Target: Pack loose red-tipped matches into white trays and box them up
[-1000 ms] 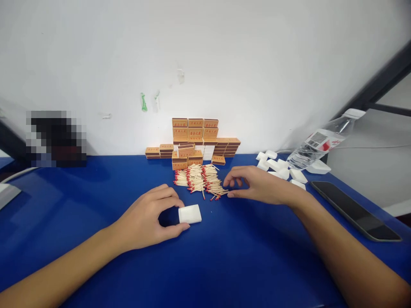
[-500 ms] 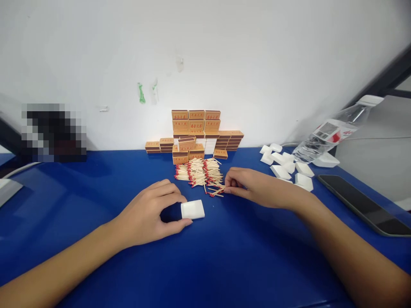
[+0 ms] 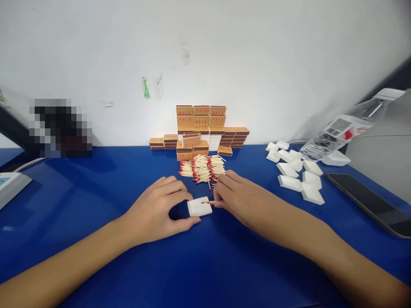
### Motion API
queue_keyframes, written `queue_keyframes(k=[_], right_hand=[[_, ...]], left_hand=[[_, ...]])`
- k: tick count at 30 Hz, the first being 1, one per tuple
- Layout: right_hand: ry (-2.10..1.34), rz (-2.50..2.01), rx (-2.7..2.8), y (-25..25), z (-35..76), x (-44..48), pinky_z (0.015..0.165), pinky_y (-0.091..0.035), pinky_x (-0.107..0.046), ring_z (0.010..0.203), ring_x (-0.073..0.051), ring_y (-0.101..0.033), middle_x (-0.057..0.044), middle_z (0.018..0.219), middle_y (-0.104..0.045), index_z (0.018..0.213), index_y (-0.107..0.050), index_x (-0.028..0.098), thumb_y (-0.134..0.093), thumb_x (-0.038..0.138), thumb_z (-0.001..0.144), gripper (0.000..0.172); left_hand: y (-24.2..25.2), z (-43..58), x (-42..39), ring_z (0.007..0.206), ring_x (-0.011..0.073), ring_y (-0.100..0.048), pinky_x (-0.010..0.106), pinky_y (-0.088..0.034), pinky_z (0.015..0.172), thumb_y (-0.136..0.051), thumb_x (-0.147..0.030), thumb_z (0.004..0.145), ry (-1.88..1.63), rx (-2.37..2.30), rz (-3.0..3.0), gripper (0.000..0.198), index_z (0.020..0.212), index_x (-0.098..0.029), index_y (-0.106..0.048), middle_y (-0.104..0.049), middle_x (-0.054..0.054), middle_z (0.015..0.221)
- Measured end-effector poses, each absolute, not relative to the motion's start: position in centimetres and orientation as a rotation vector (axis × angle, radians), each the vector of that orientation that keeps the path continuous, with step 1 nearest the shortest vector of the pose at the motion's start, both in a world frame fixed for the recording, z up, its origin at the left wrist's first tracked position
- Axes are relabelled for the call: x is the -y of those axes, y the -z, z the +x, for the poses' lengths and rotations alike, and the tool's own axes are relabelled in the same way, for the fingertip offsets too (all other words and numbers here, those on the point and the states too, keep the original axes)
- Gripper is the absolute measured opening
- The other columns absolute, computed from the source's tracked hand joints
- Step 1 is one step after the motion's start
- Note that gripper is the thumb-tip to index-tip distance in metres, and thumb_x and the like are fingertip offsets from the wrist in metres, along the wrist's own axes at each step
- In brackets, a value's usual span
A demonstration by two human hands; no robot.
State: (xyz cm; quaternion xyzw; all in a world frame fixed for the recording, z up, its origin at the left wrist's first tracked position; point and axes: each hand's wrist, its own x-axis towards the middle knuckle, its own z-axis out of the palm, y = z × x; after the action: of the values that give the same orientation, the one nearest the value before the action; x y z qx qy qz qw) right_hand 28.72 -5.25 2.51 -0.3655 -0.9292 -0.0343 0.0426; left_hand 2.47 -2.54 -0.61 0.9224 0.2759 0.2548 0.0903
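Note:
A white matchbox tray (image 3: 196,208) lies on the blue table, with the thumb and fingers of my left hand (image 3: 167,205) closed around its left end. My right hand (image 3: 233,192) pinches a few matches (image 3: 210,202), their red heads pointing left over the tray's right part. Just beyond both hands is a pile of loose matches (image 3: 202,169) with red heads. Stacked orange matchboxes (image 3: 201,122) stand behind the pile against the wall. The fingertips of my right hand are partly hidden behind its knuckles.
Several white trays (image 3: 290,183) lie scattered to the right. Past them are a leaning clear plastic bottle (image 3: 345,128) and a dark phone (image 3: 369,203). A white power strip (image 3: 13,188) sits at the left edge, near a blurred-out dark object (image 3: 61,128).
My right hand has come from the pile's near edge leftward and closer, bringing a few matches over the tray. My left hand still holds the tray. The view has shifted slightly.

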Motion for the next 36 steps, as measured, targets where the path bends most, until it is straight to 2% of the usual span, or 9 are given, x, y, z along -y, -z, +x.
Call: queue_keyframes(k=[4,9,12,15,17,20,22,26,36], right_hand=[[0.583,-1.036,2.845,-1.7,27.2,5.9,0.082,-0.047,-0.043,0.093,-0.029,-0.056,-0.014,0.096,-0.065,0.095,-0.068,0.012,-0.054,0.011,0.102,0.016],[0.737,-1.062,2.785,-1.3,25.7,6.2,0.081,-0.048,-0.042,0.098,-0.032,-0.056,-0.015,0.097,-0.066,0.098,-0.068,0.013,-0.055,0.015,0.102,0.015],[0.598,-1.023,2.817,-1.4,25.7,6.0,0.089,-0.048,-0.043,0.102,-0.031,-0.057,-0.015,0.103,-0.067,0.099,-0.068,0.014,-0.057,0.016,0.102,0.012],[0.262,-0.984,2.791,-2.0,26.9,5.5,0.093,-0.048,-0.042,0.104,-0.028,-0.059,-0.012,0.106,-0.068,0.103,-0.067,0.015,-0.057,0.019,0.105,0.011],[-0.009,-1.064,2.696,-2.7,28.1,4.9,0.085,-0.049,-0.037,0.098,-0.024,-0.061,-0.009,0.104,-0.068,0.105,-0.066,0.017,-0.056,0.023,0.107,0.012],[-0.372,-1.225,2.59,-3.5,29.5,4.3,0.069,-0.044,-0.031,0.08,-0.017,-0.06,-0.002,0.094,-0.069,0.096,-0.064,0.02,-0.059,0.033,0.106,0.017],[-0.526,-1.252,2.586,-3.8,29.7,4.3,0.066,-0.04,-0.03,0.074,-0.016,-0.058,0.0,0.087,-0.068,0.091,-0.064,0.021,-0.064,0.036,0.103,0.019],[-0.644,-1.205,2.604,-3.4,29.0,4.8,0.068,-0.039,-0.03,0.077,-0.015,-0.057,0.001,0.089,-0.068,0.092,-0.065,0.021,-0.072,0.031,0.096,0.013],[-0.656,-1.159,2.557,-2.7,28.3,5.2,0.069,-0.041,-0.03,0.079,-0.015,-0.06,-0.001,0.093,-0.07,0.092,-0.064,0.021,-0.062,0.021,0.102,0.01]], left_hand=[[0.7,2.6,2.6,0.086,0.0207,-0.061,0.038,-0.046,0.078,-0.076,-0.041,0.092,-0.8,-0.792,2.842,0.027,0.104,-0.017,-0.074,-0.071,0.005,0.098],[0.7,2.8,2.9,0.081,0.0209,-0.061,0.038,-0.044,0.073,-0.073,-0.042,0.095,-0.819,-0.738,2.95,0.029,0.1,-0.014,-0.073,-0.07,0.007,0.093],[0.7,2.8,3.0,0.082,0.0212,-0.063,0.038,-0.045,0.073,-0.071,-0.043,0.096,-0.824,-0.712,2.973,0.03,0.099,-0.014,-0.073,-0.07,0.007,0.092],[0.6,2.6,3.0,0.083,0.0209,-0.064,0.038,-0.047,0.075,-0.071,-0.045,0.097,-0.803,-0.726,2.968,0.031,0.101,-0.014,-0.073,-0.071,0.006,0.093],[0.6,2.4,2.9,0.084,0.0212,-0.065,0.038,-0.048,0.076,-0.07,-0.048,0.097,-0.769,-0.751,2.967,0.033,0.101,-0.015,-0.073,-0.071,0.006,0.094],[0.5,2.2,2.9,0.085,0.0218,-0.066,0.039,-0.049,0.078,-0.071,-0.051,0.095,-0.716,-0.779,2.965,0.035,0.101,-0.016,-0.073,-0.072,0.006,0.094],[0.4,2.2,2.9,0.084,0.0216,-0.066,0.039,-0.049,0.078,-0.072,-0.049,0.095,-0.698,-0.781,2.96,0.034,0.101,-0.016,-0.073,-0.072,0.006,0.093],[0.5,2.2,2.9,0.084,0.0212,-0.066,0.038,-0.05,0.079,-0.071,-0.045,0.096,-0.697,-0.767,2.953,0.029,0.101,-0.016,-0.072,-0.071,0.006,0.093],[0.3,2.1,2.9,0.085,0.0212,-0.066,0.037,-0.053,0.081,-0.069,-0.04,0.097,-0.714,-0.739,2.93,0.025,0.107,-0.017,-0.07,-0.072,0.007,0.096]])
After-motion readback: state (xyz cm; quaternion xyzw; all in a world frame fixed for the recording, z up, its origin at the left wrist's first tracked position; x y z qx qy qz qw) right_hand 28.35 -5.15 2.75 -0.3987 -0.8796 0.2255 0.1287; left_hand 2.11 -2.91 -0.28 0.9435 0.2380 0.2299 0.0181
